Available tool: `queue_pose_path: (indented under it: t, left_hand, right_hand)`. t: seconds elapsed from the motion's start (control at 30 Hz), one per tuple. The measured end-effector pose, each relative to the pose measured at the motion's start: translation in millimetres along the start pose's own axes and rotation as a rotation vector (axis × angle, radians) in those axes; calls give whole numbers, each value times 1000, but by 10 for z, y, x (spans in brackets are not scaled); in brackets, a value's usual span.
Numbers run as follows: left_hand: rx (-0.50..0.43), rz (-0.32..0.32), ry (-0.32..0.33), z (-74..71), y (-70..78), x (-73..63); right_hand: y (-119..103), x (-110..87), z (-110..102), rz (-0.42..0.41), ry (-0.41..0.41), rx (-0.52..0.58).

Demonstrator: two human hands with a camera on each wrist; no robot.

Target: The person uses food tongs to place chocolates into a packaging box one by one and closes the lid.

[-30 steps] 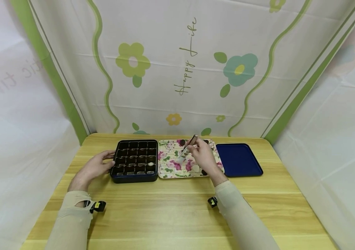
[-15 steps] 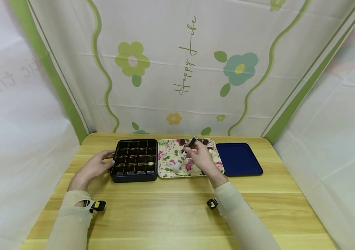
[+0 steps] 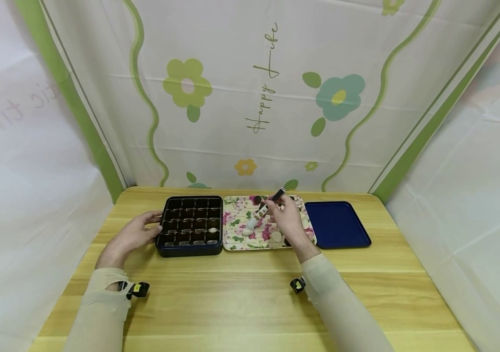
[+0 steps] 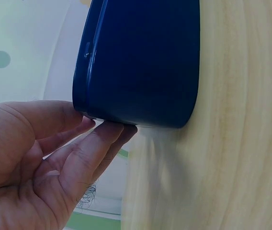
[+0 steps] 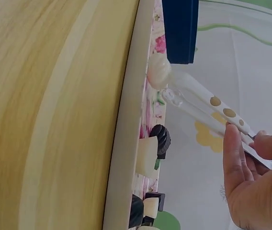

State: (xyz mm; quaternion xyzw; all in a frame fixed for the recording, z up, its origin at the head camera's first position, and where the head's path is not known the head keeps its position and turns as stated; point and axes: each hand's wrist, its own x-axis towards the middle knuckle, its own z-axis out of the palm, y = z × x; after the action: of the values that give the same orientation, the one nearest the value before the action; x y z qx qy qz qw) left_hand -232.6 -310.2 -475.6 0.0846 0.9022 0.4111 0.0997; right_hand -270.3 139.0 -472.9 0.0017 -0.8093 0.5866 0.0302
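Note:
My left hand rests its fingertips against the left side of a dark blue tin. From the head view, the tin holds a brown insert of small square compartments, with one pale piece in a compartment at its right side. My right hand holds a pair of white tongs with brown spots, slanting down to the left over a flowered tray. In the right wrist view the tongs' tips are right at a white rounded chocolate.
More dark and white chocolates lie on the tray, partly behind my right hand. A blue lid lies to the tray's right. Printed curtains stand behind and at both sides of the wooden table.
The tongs' tips have swung left and toward me, then slightly back up, over the tray's left half. My left hand and the tin have stayed in place.

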Motion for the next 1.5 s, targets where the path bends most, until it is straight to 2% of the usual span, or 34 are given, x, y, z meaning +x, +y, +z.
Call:
queue_pose_path:
  t: [0.27,0.5,0.63,0.8,0.9,1.1,1.33,1.5]
  left_hand:
    - [2,1,2,3,-2,2]
    - [12,5,3,1,2,2]
    - [1,-4,-3,2,0,3]
    - [-4,-8,-3,-2,5,-3]
    - [-5,-6,-2,-3,9,-8]
    - [8,2,4,7,7,-9]
    - [4,-1,2,14,6,-8]
    - [4,-1,1,7,4,-7]
  right_hand:
    - [10,58,28,2,13,22]
    - [-4,63,80,-13,-58,41]
    - [-36,8,120,-46,-87,8]
    - [-109,-97,147,-125,-118,-115]
    - [-136,-137,133,-164,-136,-141]
    - [-138,-129,79,-162,-149,-70]
    - [-100,-138,24,-139,-147,-159]
    - [-91,-183,-23,-177,-151,-179]
